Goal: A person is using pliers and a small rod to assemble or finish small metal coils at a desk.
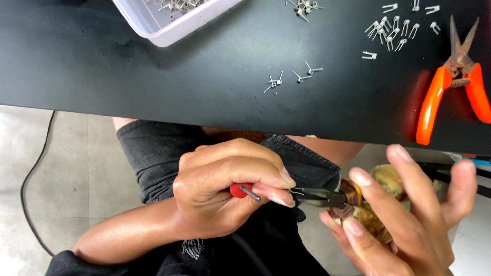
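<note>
- The left hand point(225, 189) is curled closed below the edge of the black table point(153, 76), over the person's lap. Its thumb and forefinger pinch a small wire spring point(295, 191), and a red-handled tool point(240, 191) with a thin metal shaft sits tucked inside the same fist.
- The right hand point(404, 214) wraps around the worn yellowish handles of a pair of needle-nose pliers point(319, 197). The forefinger and middle finger lie stretched out along the handles rather than folded.
- The tips of the pliers meet the spring right at the left thumb; the jaws look closed on its wire, though the piece is too small to be sure.
- On the table, three loose springs point(294, 77) lie near the middle, well apart from the hands.
- A cluster of small bent metal clips point(394, 28) lies toward the far right corner.
- Orange-handled snips point(452, 76) rest at the right edge, blades pointing away.
- A pale plastic tray point(169, 20) holding more metal parts sits at the far side.
</note>
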